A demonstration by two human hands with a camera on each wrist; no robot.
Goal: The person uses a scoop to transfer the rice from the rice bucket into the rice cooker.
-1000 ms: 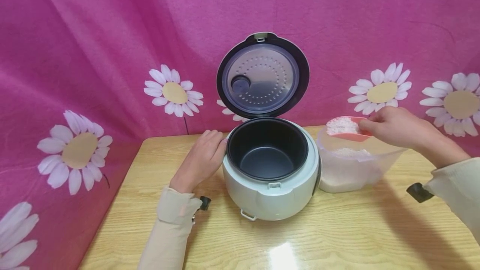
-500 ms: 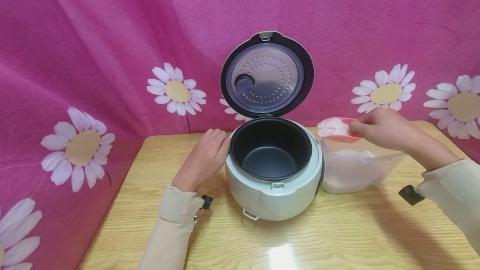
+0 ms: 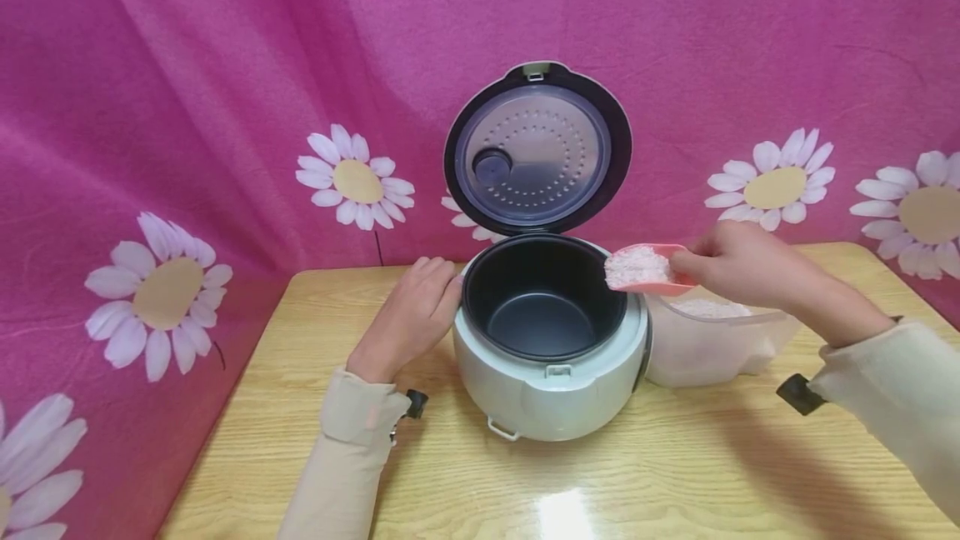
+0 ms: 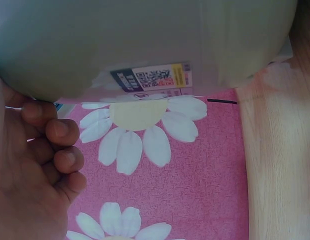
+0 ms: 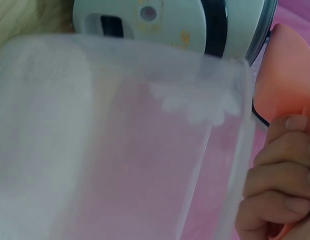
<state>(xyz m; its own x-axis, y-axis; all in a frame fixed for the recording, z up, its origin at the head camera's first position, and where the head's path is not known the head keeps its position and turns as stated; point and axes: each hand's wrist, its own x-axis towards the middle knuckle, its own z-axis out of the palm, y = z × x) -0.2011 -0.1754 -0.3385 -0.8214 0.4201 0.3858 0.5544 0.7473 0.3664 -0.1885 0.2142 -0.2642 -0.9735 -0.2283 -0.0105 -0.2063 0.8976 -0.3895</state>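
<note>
Scoop [image 3: 660, 287] of grains [image 3: 636, 267] hangs above the cooker [image 3: 547, 407] at its right rim, grasped by the right hand [image 3: 757, 265]; left hand [image 3: 408, 315], its hold unclear, touches the cooker's left edge; tipping short of the pot [image 3: 540, 269] could spill grains.

Pot [image 3: 536, 323] lies open from above (scoop [image 3: 654, 287] overlaps its right); raised lid [image 3: 551, 152] bars rear.

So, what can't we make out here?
Handle of the pink scoop: head view, hidden by the right hand.
Label on the rice cooker: left wrist view, fine print too small and blurred.
Left hand, grip or mere touch: left wrist view, cut off by left edge.
Inside of the plastic container: right wrist view, blurred by its cloudy wall.
</note>
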